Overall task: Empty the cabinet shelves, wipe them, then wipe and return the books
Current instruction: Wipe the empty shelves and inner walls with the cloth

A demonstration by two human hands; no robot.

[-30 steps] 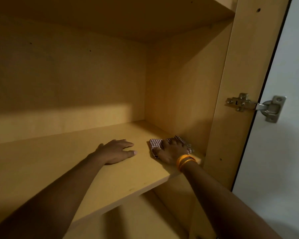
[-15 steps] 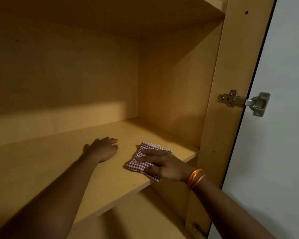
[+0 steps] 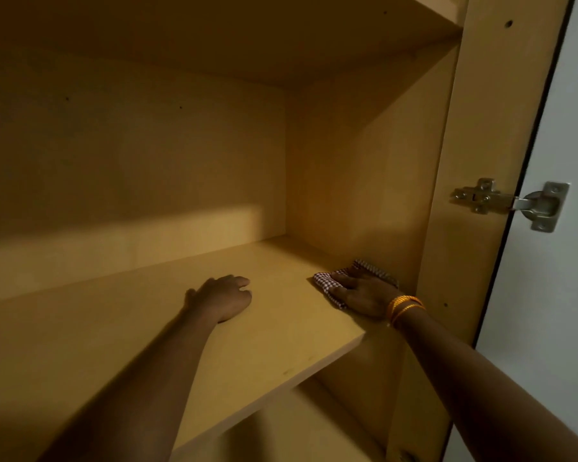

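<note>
Right hand (image 3: 364, 296) flat on checked cloth (image 3: 327, 285), fingers straight, pressing it to shelf (image 3: 281, 341) by right cabinet wall (image 3: 357, 181). Left hand (image 3: 222, 298) palm-down mid-shelf, fingers loosely curled, holding nothing. No books visible.

A home or office storage spot: above both hands a light wooden cabinet (image 3: 364, 155), right of the right hand (image 3: 364, 296) a hinge (image 3: 501, 201) and white door (image 3: 554, 261).
</note>
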